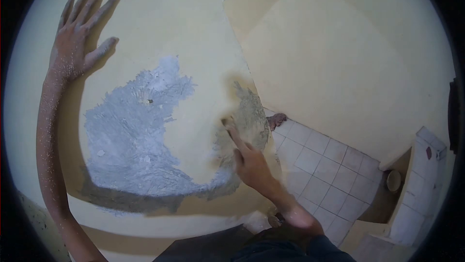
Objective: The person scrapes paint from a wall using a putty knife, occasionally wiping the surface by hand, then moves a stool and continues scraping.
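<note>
My left hand [75,39] lies flat on the yellow painted wall [169,15] at upper left, its fingers spread and dusty. White specks cover that forearm. My right hand [254,167] is closed around a small flat scraper-like tool [226,122], blurred, its dark edge at the wall and the index finger stretched along it. The tool is at a smaller grey scraped patch [252,116] near the wall's corner edge. Left of it spreads a larger grey scraped patch [128,131] with rough scratch marks and a ragged paint border, between my two hands.
Past the corner edge is another yellow wall [329,53], with a white tiled floor [324,165] below. A crumpled brownish cloth-like thing [277,120] lies by the corner. At right are a tiled ledge [416,194] and a round container [394,180].
</note>
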A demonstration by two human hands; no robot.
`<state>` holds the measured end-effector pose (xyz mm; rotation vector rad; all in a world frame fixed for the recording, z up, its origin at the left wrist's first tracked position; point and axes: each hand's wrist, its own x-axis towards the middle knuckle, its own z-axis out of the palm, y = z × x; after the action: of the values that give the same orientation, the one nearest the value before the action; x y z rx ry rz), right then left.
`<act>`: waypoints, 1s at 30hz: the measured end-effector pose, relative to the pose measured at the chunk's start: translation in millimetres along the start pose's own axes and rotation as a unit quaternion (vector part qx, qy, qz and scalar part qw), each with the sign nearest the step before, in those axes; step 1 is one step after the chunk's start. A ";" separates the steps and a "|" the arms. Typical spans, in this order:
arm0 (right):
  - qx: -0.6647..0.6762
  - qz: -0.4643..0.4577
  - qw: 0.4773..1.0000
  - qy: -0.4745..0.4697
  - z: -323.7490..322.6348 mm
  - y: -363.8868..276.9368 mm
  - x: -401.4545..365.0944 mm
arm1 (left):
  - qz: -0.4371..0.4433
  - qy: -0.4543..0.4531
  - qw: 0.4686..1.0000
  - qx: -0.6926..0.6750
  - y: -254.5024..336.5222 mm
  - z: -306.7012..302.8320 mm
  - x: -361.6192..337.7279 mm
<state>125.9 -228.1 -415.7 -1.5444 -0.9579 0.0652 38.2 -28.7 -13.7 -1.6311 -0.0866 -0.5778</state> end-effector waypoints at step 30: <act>-0.044 -0.058 0.997 0.001 17.9 -78.3 102.7 | 0.039 -0.013 0.999 0.015 6.2 10.0 -1.4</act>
<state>142.2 -160.9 -305.1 -1.5659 -1.0591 -0.0627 42.5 -19.8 -20.3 -1.6062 -0.0507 -0.4946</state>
